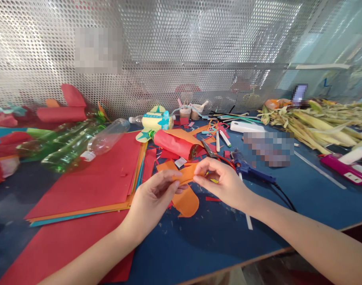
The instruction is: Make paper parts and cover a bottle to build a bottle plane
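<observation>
Head view: left hand (pixel 152 194) and right hand (pixel 225 184) pinch the folded orange paper (pixel 185 174) above the blue table's (pixel 198 241) middle, where uneven finger pressure could crease or tear it.

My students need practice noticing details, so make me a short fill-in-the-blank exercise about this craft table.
The colour of the piece between the left hand and right hand is ____.
The large top sheet of the stack is ____.
The bare bottles beside the clear bottle are tinted ____.
The metal panel behind the table has many small ____.
Missing: orange; red; green; holes.
</observation>
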{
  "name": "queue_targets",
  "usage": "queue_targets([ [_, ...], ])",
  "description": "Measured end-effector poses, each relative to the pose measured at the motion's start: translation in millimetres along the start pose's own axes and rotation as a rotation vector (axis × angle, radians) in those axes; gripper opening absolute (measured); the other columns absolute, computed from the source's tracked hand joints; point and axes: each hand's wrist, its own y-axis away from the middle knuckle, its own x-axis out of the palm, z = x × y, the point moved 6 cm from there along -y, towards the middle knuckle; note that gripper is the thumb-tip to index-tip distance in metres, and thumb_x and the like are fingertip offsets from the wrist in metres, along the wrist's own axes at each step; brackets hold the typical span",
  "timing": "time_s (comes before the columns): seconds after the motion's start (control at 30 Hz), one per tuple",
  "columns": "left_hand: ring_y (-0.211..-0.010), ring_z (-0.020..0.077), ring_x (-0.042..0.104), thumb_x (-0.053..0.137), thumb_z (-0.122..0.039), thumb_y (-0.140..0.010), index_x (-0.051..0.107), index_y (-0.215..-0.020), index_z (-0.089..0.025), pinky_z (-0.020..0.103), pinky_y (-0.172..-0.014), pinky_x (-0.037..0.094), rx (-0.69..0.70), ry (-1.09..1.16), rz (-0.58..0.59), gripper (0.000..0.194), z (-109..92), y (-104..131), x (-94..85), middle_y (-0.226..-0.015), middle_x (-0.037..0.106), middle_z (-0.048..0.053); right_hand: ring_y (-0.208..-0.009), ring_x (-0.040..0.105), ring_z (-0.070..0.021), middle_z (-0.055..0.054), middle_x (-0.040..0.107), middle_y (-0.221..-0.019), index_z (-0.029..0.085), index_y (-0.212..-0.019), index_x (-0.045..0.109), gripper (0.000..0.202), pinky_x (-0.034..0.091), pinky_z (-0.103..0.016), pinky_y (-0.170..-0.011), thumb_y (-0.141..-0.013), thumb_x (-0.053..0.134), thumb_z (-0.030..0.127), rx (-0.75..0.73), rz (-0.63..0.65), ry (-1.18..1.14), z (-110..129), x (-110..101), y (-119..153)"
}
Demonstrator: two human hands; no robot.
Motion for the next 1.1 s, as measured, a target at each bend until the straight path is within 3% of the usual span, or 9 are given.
queue_targets([
  [0.2,-0.109,0.0207,0.06,0.064,-0.014,-0.081,0.065,-0.098,-0.023,0.034,-0.092,0.052,0.564,-0.55,-0.034,0.019,-33.0,12.1,1.1,-0.126,0.057,0.01,-0.06,0.052,-0.0113,0.004,0.05,-0.067,0.022,-0.08,0.053,0.012,0.046,-0.023,-0.053,-0.081,0.062,0.03,0.11,0.027,-0.114,-6.2,1.1,-3.8],
  [0.33,-0.097,0.0198,0.062,0.061,-0.01,-0.083,0.066,-0.093,-0.02,0.033,-0.087,0.051,0.71,-0.741,0.035,0.015,-34.8,13.1,8.2,-0.101,0.066,0.008,-0.06,0.053,-0.0109,0.003,0.056,-0.07,0.021,-0.082,0.055,0.013,0.047,-0.024,-0.056,-0.079,0.065,0.028,0.172,0.123,-0.111,-13.9,8.3,-3.1],
  [0.4,-0.091,0.0196,0.063,0.057,-0.011,-0.086,0.066,-0.09,-0.02,0.033,-0.084,0.051,0.703,-0.781,0.115,0.014,-29.6,10.8,12.1,-0.09,0.069,0.006,-0.058,0.053,-0.0105,0.004,0.056,-0.067,0.02,-0.08,0.057,0.011,0.046,-0.023,-0.055,-0.079,0.066,0.025,0.204,0.167,-0.051,-19.4,11.5,-1.9],
  [0.53,-0.086,0.02,0.062,0.051,-0.015,-0.09,0.067,-0.089,-0.018,0.033,-0.081,0.051,0.632,-0.816,0.222,0.016,-17.3,7.1,16.6,-0.088,0.07,0.007,-0.058,0.056,-0.0119,0.003,0.059,-0.065,0.019,-0.079,0.064,0.003,0.045,-0.024,-0.055,-0.08,0.065,0.017,0.244,0.276,0.169,-25.4,16.4,3.8],
  [0.67,-0.084,0.0215,0.06,0.05,-0.018,-0.09,0.067,-0.085,-0.017,0.035,-0.08,0.05,0.542,-0.826,0.311,0.017,-5.4,4.1,20.4,-0.084,0.07,0.007,-0.082,0.061,-0.0186,-0.006,0.06,-0.092,0.021,-0.083,0.07,0.009,0.051,-0.035,-0.076,-0.077,0.07,0.014,-0.009,0.195,0.508,-7.4,11.4,5.8],
  [0.8,-0.084,0.0215,0.059,0.055,-0.016,-0.088,0.067,-0.085,-0.018,0.034,-0.079,0.049,0.488,-0.774,0.312,0.012,1.1,0.5,19.6,-0.083,0.069,0.006,-0.089,0.061,-0.0199,-0.007,0.06,-0.092,0.019,-0.087,0.068,0.011,0.05,-0.035,-0.081,-0.079,0.07,0.012,-0.152,0.246,0.545,-0.7,17.0,7.3],
  [0.9,-0.082,0.0199,0.059,0.057,-0.016,-0.086,0.067,-0.082,-0.02,0.033,-0.077,0.048,0.459,-0.749,0.269,0.011,3.3,-1.4,16.9,-0.082,0.067,0.004,-0.083,0.061,-0.0194,-0.006,0.065,-0.084,0.017,-0.081,0.067,0.009,0.049,-0.032,-0.076,-0.08,0.069,0.008,-0.164,0.311,0.542,-6.0,22.9,7.0],
  [1.0,-0.079,0.019,0.057,0.061,-0.016,-0.083,0.067,-0.077,-0.02,0.031,-0.073,0.047,0.444,-0.766,0.221,0.01,3.2,-2.7,14.0,-0.08,0.066,0.004,-0.081,0.061,-0.0193,-0.005,0.066,-0.081,0.017,-0.08,0.067,0.008,0.048,-0.031,-0.074,-0.079,0.07,0.009,-0.146,0.299,0.549,-11.7,23.5,6.0],
  [1.1,-0.079,0.0195,0.056,0.064,-0.017,-0.082,0.067,-0.075,-0.019,0.032,-0.075,0.046,0.419,-0.788,0.246,0.008,2.9,-4.1,13.6,-0.076,0.068,0.002,-0.079,0.061,-0.018,-0.004,0.065,-0.078,0.017,-0.078,0.067,0.008,0.048,-0.03,-0.073,-0.079,0.069,0.009,-0.141,0.278,0.567,-13.9,22.3,5.5],
])
